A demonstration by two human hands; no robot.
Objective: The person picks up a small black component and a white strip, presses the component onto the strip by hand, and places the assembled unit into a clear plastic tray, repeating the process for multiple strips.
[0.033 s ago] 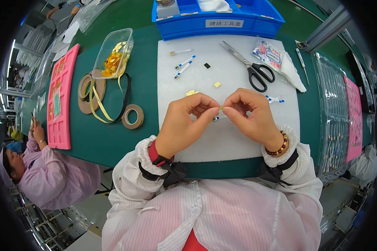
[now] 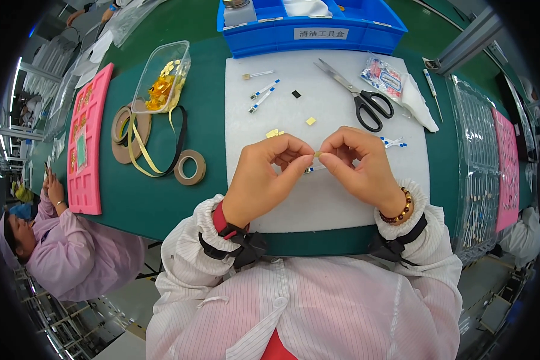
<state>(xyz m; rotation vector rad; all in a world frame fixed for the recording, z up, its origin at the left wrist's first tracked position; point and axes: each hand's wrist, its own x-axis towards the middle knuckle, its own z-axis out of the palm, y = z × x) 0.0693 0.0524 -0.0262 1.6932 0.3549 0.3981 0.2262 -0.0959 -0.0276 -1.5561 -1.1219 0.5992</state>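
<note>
Over the white mat [image 2: 270,210], my left hand [image 2: 269,171] and my right hand [image 2: 361,165] meet at the fingertips. Pinched between them is a small yellowish piece [image 2: 317,154], mostly covered by thumbs and fingers. Just below it, a flex cable [image 2: 310,170] with a blue end lies partly hidden by my hands. Yellow square pieces [image 2: 274,133] lie beyond my left hand, and a single yellow square [image 2: 311,121] sits farther out. Two blue-ended flex cables [image 2: 262,100] rest at the upper left of the mat, and more flex cables [image 2: 395,143] are beside my right hand.
Black-handled scissors [image 2: 369,108] lie open at the mat's right, near a plastic packet [image 2: 383,78]. A blue bin [image 2: 315,36] stands behind. Tape rolls [image 2: 191,167], a clear tub [image 2: 180,54] and a pink tray [image 2: 81,198] are left; clear trays [image 2: 477,162] are right. A co-worker sits left.
</note>
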